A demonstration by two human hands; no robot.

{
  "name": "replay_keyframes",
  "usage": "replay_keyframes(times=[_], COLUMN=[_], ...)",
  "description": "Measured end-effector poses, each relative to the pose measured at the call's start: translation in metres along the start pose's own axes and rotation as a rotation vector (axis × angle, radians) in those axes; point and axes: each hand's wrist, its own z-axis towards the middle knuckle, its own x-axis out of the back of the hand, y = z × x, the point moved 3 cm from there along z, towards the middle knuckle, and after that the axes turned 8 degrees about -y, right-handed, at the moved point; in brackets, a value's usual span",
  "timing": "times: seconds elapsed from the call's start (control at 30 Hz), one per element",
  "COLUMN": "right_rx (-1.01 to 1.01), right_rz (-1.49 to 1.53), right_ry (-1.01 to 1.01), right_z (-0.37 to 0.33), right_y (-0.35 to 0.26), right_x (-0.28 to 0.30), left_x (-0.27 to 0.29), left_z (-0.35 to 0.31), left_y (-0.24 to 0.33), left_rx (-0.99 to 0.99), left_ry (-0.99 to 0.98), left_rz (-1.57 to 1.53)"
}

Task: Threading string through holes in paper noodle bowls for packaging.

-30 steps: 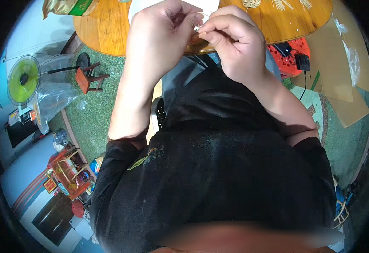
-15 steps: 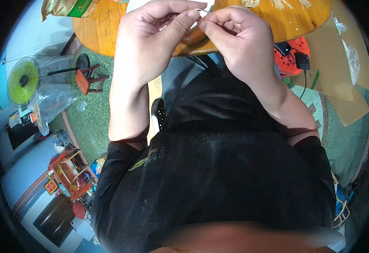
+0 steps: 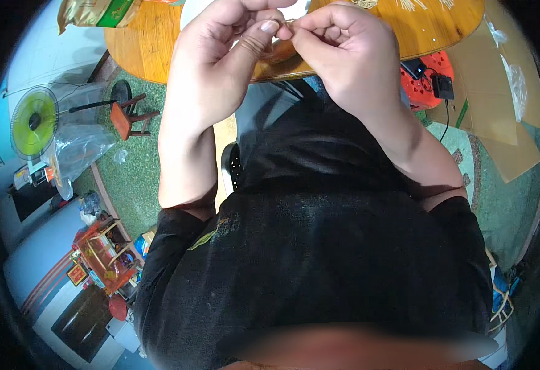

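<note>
Over the near edge of the wooden table (image 3: 143,52), both hands meet with their fingertips nearly touching. My left hand (image 3: 220,65) pinches a thin pale strand (image 3: 290,22) between thumb and curled fingers. The same strand is gripped by my right hand (image 3: 350,55), thumb against forefinger. Only a short bit of it shows between them, too small to tell its exact kind. Behind the hands lies a white surface (image 3: 299,8), mostly covered by them. Bundles of cream strands (image 3: 409,5) rest at the far right of the table.
A gold and green bag (image 3: 100,11) sits at the table's far left. Right of the table, a red stool (image 3: 423,98) carries black adapters and a cable, with cardboard (image 3: 498,92) beyond. On the left are a green fan (image 3: 34,121) and a small wooden chair (image 3: 122,119).
The left fingers have curled in and the left thumb has shifted slightly left and down. The strand's small loop between the fingertips now shows less. My right hand has barely moved.
</note>
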Motion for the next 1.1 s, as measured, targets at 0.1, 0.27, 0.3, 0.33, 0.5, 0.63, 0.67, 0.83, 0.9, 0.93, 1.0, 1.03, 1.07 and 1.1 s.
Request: replay_keyframes(times=[0.1, 0.27, 0.3, 0.33, 0.5, 0.63, 0.67, 0.83, 0.9, 0.93, 1.0, 1.03, 1.07, 1.1], right_rx=[0.016, -0.003, 0.000, -0.027, -0.077, -0.047, -0.042, -0.027, -0.018, 0.312, 0.640, 0.188, -0.266, -0.265], right_rz=[-0.125, -0.099, -0.099, -0.055, -0.062, -0.147, -0.140, -0.073, -0.052, 0.119, 0.294, 0.338, 0.367, 0.368], right_ry=[-0.050, -0.026, -0.031, -0.037, -0.038, -0.089, -0.068, -0.083, -0.088, -0.073, -0.066, -0.097, -0.124, -0.121], right_z=[0.001, 0.006, 0.006, 0.006, 0.009, 0.009, 0.010, 0.009, 0.012, 0.015, 0.011, 0.008, 0.003, 0.002], right_y=[-0.008, -0.008, -0.010, -0.010, -0.010, -0.011, -0.008, -0.009, 0.004, 0.020, 0.018, 0.013, 0.017, 0.022], right_x=[-0.005, 0.004, 0.003, 0.001, 0.005, 0.001, 0.004, 0.001, -0.003, -0.006, -0.005, -0.006, -0.007, -0.005], left_x=[0.014, 0.005, 0.006, 0.010, 0.014, 0.012, 0.001, 0.006, 0.006, 0.005, 0.006, 0.007, 0.008, 0.007], left_z=[0.029, 0.000, -0.002, 0.009, 0.006, 0.022, 0.017, 0.006, 0.005, 0.006, 0.006, 0.006, 0.006, 0.005], left_y=[-0.042, -0.002, 0.000, -0.016, -0.013, -0.020, 0.005, 0.011, 0.011, 0.010, 0.007, 0.006, 0.006, 0.009], left_rx=[-0.800, -0.046, -0.066, -0.067, -0.029, -0.782, -0.328, 0.144, 0.055, 0.052, 0.023, 0.025, 0.035, 0.043], left_ry=[-0.484, -0.008, 0.001, 0.009, -0.070, -0.384, -0.210, 0.029, 0.037, 0.032, 0.039, 0.041, 0.043, 0.041], left_rz=[-0.515, 0.000, 0.087, 0.088, 0.222, -0.331, 0.012, 0.344, 0.369, 0.370, 0.332, 0.330, 0.355, 0.384])
